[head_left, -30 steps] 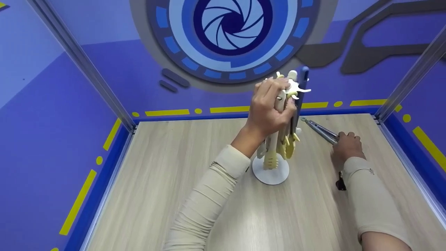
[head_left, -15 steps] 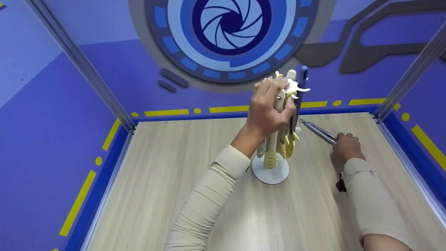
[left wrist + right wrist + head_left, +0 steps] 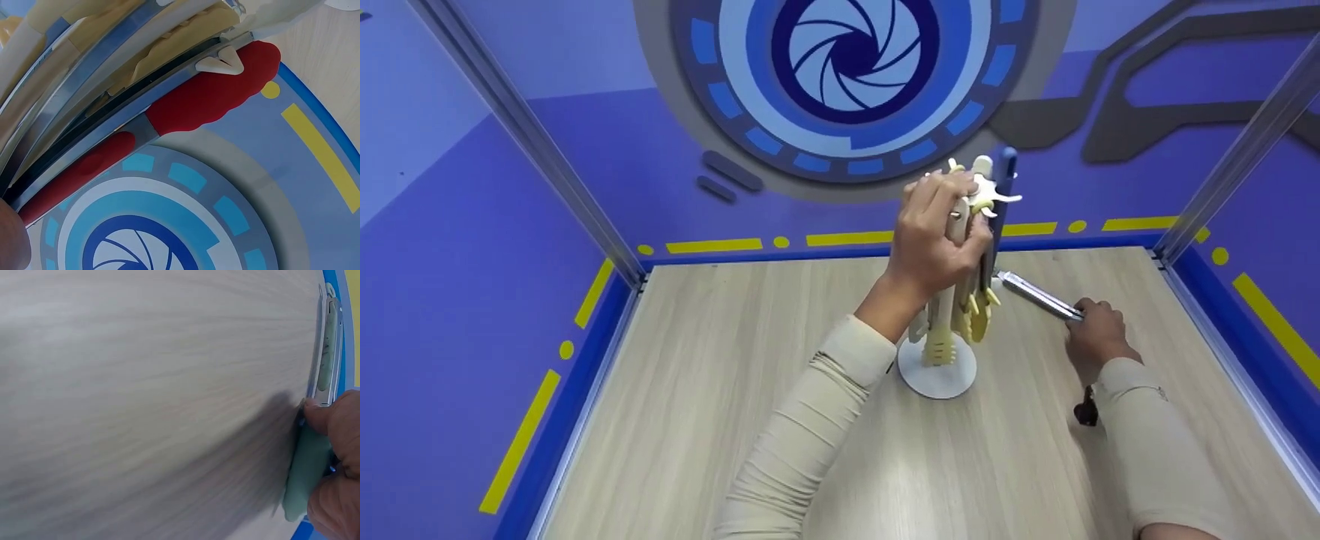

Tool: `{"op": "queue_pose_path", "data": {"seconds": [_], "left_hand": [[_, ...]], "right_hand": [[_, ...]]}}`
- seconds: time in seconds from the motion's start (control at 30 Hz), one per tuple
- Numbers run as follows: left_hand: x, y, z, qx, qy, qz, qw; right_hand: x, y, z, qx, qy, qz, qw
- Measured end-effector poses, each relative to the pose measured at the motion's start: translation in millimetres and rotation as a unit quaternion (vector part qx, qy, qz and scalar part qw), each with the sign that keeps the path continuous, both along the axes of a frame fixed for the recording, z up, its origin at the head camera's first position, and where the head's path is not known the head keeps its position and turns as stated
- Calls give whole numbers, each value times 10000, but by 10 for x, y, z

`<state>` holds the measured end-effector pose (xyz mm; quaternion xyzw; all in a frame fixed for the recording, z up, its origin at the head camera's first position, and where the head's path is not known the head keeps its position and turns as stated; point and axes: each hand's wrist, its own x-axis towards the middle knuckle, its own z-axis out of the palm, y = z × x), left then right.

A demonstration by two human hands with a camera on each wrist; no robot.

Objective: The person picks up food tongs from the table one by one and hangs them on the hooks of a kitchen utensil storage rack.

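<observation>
In the head view my left hand [image 3: 934, 236] grips the top of a white utensil stand [image 3: 936, 375]. Several tongs hang from the stand, with pale yellow heads [image 3: 979, 322] low down. A pair of tongs with red tips [image 3: 219, 90] shows in the left wrist view among other hanging tongs. My right hand [image 3: 1101, 330] holds silver tongs [image 3: 1039, 295] low over the table, right of the stand. Green tips [image 3: 309, 464] of these tongs show in the right wrist view, thumb and fingers around them. In the head view the hand hides those tips.
The wooden table [image 3: 720, 420] reaches to a blue back wall [image 3: 607, 172] and side walls. A metal frame post [image 3: 1245, 142] rises at the back right. A dark blue handle [image 3: 1005, 202] stands up along the stand's right side.
My right hand has drawn the silver tongs slightly toward me, and they have turned so a narrower side shows. My left hand stays on the stand's top. The head view has shifted a little.
</observation>
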<state>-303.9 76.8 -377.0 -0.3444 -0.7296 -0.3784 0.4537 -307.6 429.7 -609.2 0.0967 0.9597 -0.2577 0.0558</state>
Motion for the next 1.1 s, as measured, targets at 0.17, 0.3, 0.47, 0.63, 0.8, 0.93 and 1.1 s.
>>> {"op": "queue_pose_path", "data": {"seconds": [0.17, 0.3, 0.47, 0.63, 0.8, 0.93, 1.1], "left_hand": [[8, 15, -27, -32, -64, -42, 10000], [1, -2, -26, 11, -50, -23, 10000], [-4, -10, -26, 7, -32, 16, 10000], [-17, 4, 18, -70, -61, -22, 10000], [-24, -6, 35, -60, -54, -57, 10000], [-20, -10, 26, -47, -77, -52, 9999], [-10, -25, 15, -107, -138, -56, 9998]], "right_hand": [[94, 1, -93, -80, 335, -142, 9993], [121, -3, -136, -222, 628, -16, 9978], [148, -16, -144, -343, 785, 78, 9963], [165, -49, -121, -443, 722, -51, 9964], [199, -126, -87, -585, 712, 57, 9957], [237, -208, -67, -754, 839, 242, 9933], [244, -328, -48, -975, 1176, 271, 9879]]}}
